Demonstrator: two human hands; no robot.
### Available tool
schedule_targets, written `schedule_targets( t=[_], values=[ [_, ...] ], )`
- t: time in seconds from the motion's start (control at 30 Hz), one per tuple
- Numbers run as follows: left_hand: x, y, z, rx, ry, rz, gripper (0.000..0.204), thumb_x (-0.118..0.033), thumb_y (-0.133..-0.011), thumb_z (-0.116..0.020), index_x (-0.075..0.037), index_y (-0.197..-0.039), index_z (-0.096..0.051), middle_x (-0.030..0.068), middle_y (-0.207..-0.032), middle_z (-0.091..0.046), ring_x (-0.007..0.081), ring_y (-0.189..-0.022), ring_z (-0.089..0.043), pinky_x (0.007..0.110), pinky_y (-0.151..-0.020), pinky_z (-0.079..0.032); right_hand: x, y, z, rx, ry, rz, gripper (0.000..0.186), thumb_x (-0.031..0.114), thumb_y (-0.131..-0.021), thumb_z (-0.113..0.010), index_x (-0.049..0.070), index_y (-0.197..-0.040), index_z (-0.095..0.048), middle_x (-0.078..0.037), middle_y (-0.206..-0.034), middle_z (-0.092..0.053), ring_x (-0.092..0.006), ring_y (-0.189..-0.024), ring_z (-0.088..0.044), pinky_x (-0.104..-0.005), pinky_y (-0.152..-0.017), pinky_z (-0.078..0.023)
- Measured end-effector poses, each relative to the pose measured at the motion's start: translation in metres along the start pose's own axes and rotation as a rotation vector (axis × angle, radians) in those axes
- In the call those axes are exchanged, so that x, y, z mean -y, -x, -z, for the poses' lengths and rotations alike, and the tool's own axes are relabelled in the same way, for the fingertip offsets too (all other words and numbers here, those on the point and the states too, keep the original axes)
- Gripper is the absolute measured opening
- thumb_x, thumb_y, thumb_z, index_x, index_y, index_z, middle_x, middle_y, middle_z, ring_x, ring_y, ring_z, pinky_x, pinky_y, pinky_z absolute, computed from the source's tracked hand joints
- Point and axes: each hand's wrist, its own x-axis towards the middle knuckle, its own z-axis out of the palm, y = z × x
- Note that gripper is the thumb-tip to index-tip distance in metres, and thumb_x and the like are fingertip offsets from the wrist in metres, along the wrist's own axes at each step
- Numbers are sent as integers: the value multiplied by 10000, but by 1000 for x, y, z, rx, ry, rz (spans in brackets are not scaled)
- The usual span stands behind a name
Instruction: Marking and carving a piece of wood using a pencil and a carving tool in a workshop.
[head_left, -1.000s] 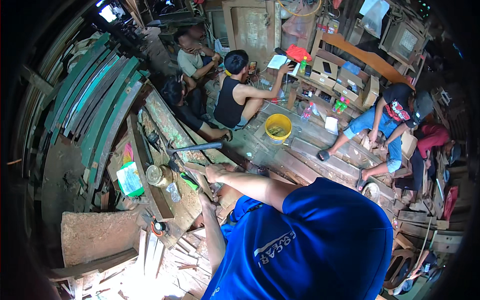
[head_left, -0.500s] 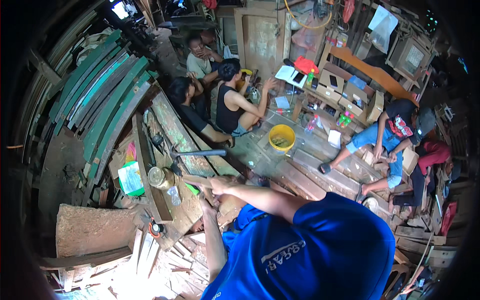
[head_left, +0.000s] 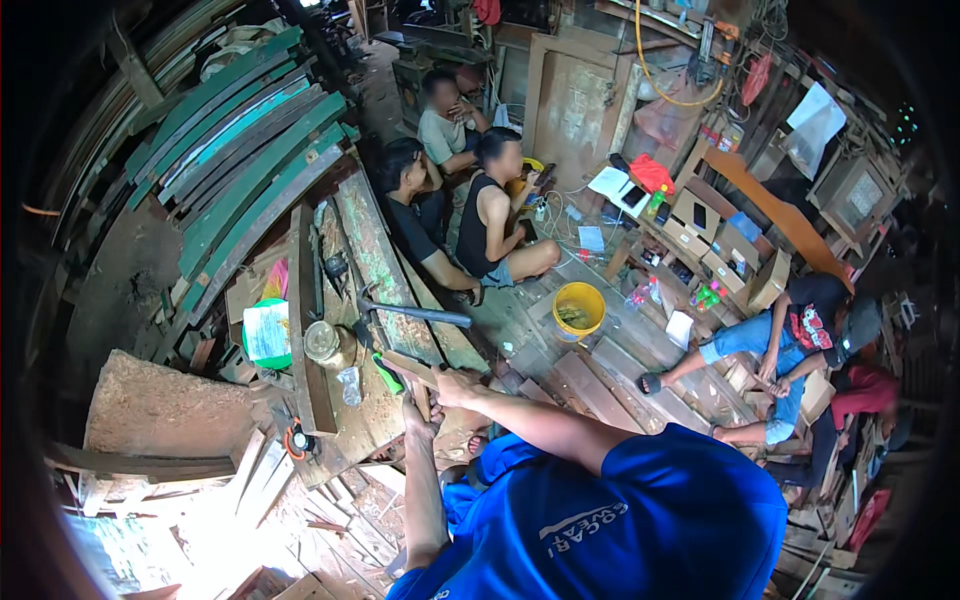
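- Head view: along the left edge of the bench [head_left: 375, 425] runs a long dark board [head_left: 306, 335], a raised border to that side.
- Beyond the bench's right edge, a stretch of floor [head_left: 522, 318] separates it from a yellow bucket [head_left: 580, 290]; below the bench's lower end, pale offcuts [head_left: 262, 478] lie crowded together.
- The left hand [head_left: 420, 420], over the bench's lower right part, has its grip closed around the near end of a narrow wood strip [head_left: 422, 400].
- The right hand [head_left: 458, 388], just above it at the bench's right side, has its grip narrowed onto the end of a flat wooden piece [head_left: 408, 369], which slants over the bench; whether the two pieces are joined, I cannot tell.
- A bright green handle [head_left: 388, 376] shows on the bench, just beside the flat piece; a hammer-like tool [head_left: 425, 315] lies across the bench beyond both hands.
- A cloudy jar [head_left: 325, 345] stands on the bench near its left border, contents unclear, with a small clear plastic bag [head_left: 350, 387] just below.
- Left of the bench's border sits a green container [head_left: 268, 333] with a pale label.
- The bucket, right of the bench, holds something yellowish in its bottom.
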Motion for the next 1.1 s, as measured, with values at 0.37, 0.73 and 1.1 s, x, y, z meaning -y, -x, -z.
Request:
schedule_targets(
  t=[0.37, 0.73, 1.1],
  values=[
    [7, -4, -26, 11, 19, -31, 432, -473, -926, -333, -107, -753, -482, -34, -532, -393, 82, -365, -324, 190, -306, -270, -12, -14, 23, 52, 96, 115, 396, 84, -707, -595, -68, -1058, -494, -251, -855, -639, -342, -815, -651, -431, -699, -523],
    [24, -14, -16, -56, 135, -147, 330, -316, -931, -309, -68, -952, -526, 39, -644, -539, 133, -441, -499, 214, -281, -330, -31, -44, 21, 169, 163, 325, 414, 144, -707, -631, -13, -1069, -505, -255, -876, -625, -390, -804, -628, -458, -699, -508],
    [24, -12, -25, -35, 232, -94, 311, -266, -896, -264, -58, -959, -485, 48, -608, -457, 130, -428, -415, 214, -296, -297, -27, -46, 28, 219, 205, 192, 441, 122, -704, -620, -39, -1076, -446, -306, -922, -598, -430, -897, -590, -467, -790, -471]
  ],
)
